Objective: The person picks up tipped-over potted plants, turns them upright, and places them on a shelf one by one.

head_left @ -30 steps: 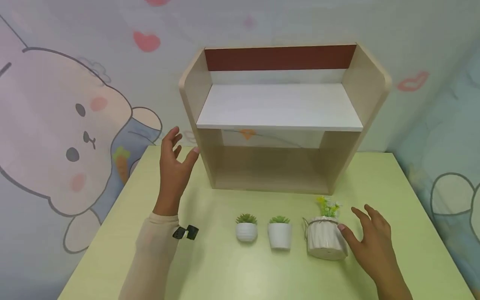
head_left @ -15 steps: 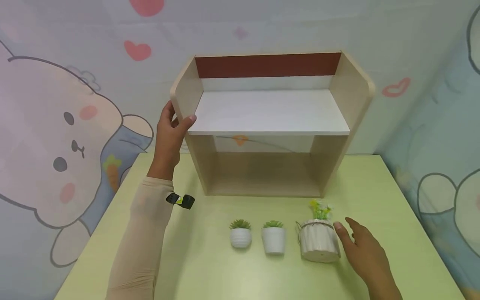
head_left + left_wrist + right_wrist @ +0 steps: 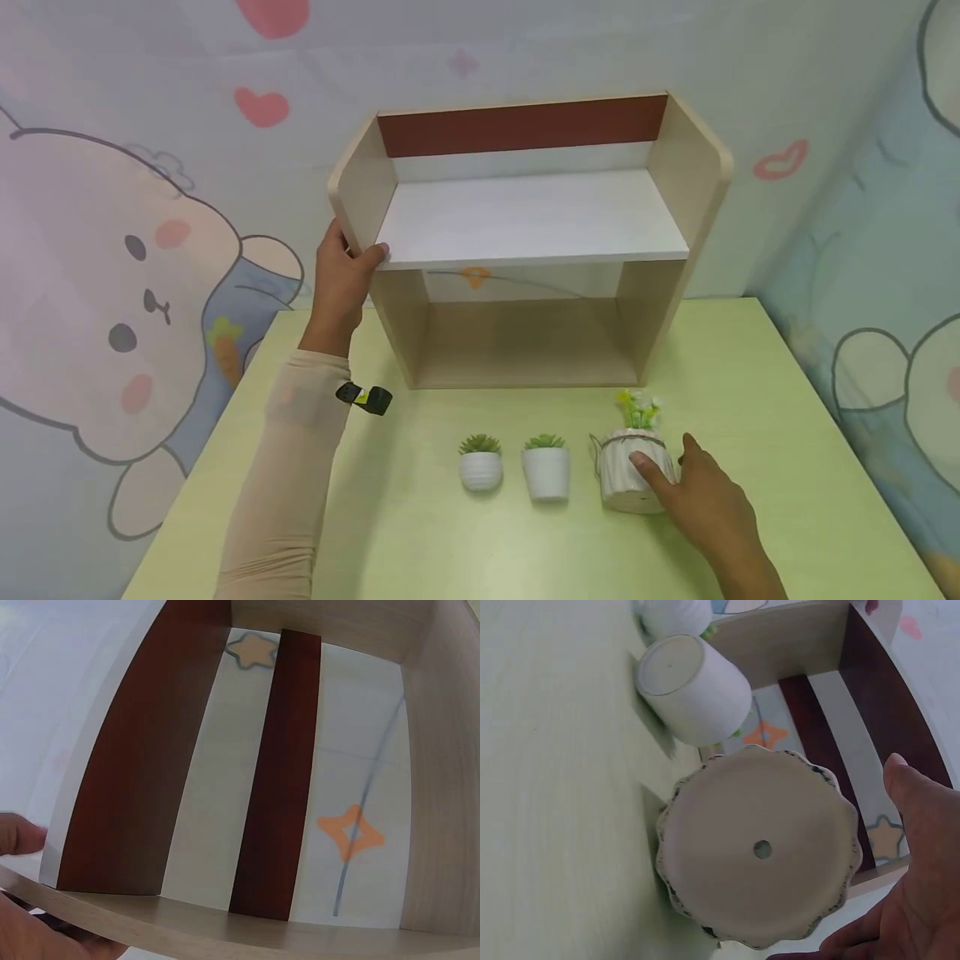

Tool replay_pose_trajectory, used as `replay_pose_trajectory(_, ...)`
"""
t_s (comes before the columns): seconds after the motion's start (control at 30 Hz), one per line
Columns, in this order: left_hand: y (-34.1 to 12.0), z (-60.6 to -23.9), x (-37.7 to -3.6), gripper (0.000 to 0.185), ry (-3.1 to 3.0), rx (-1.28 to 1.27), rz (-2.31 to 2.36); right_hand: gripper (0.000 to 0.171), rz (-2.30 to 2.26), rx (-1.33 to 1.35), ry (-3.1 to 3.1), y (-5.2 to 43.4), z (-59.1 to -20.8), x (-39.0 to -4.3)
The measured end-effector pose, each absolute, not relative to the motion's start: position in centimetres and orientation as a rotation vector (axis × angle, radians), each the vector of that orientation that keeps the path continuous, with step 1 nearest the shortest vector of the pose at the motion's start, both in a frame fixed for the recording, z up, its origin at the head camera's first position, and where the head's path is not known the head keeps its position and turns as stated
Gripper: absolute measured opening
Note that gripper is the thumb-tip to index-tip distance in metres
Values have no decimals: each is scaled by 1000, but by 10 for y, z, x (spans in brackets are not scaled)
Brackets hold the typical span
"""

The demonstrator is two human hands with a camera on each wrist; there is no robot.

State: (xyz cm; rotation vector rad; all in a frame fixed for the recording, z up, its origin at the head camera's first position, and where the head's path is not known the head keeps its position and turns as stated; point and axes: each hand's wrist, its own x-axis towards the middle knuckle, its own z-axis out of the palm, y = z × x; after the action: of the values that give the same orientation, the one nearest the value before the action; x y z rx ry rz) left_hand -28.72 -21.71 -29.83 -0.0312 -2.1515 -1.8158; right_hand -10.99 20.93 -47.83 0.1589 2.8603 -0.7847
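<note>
My left hand (image 3: 341,287) grips the left side panel of a two-tier wooden shelf (image 3: 532,218). Its thumb lies at the front edge of the white board, and its fingers go behind the panel, partly hidden. On the right, my right hand (image 3: 708,500) is spread around a fluted white pot (image 3: 626,475) with yellow and white flowers. In the right wrist view the thumb stands away from this pot (image 3: 761,802), whose round base with a hole faces me. The other fingers are low beside it, partly out of frame.
Left of the fluted pot lie two smaller white pots with green succulents: a plain tapered pot (image 3: 547,475) and a ribbed round pot (image 3: 481,472). All rest on the pale green table (image 3: 480,554) in front of the shelf. A cartoon-printed backdrop (image 3: 150,75) stands behind.
My left hand has moved from beside the shelf onto its left panel and taken hold. The right hand has come left, its thumb now overlapping the fluted pot. The head view has shifted.
</note>
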Motion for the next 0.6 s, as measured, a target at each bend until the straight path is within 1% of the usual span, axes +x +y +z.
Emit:
replay_pose_trajectory(0.2,-214,-302,-287,60,-2160,-60,-1771,115,-774,167,2817,201,-489,-110)
replay_pose_trajectory(0.37,-212,-302,-287,59,-2126,-65,-1768,114,-828,208,2792,201,-497,-112)
replay_pose_trajectory(0.6,-207,-301,-288,58,-2096,-60,-1772,111,-963,235,2722,204,-497,-115)
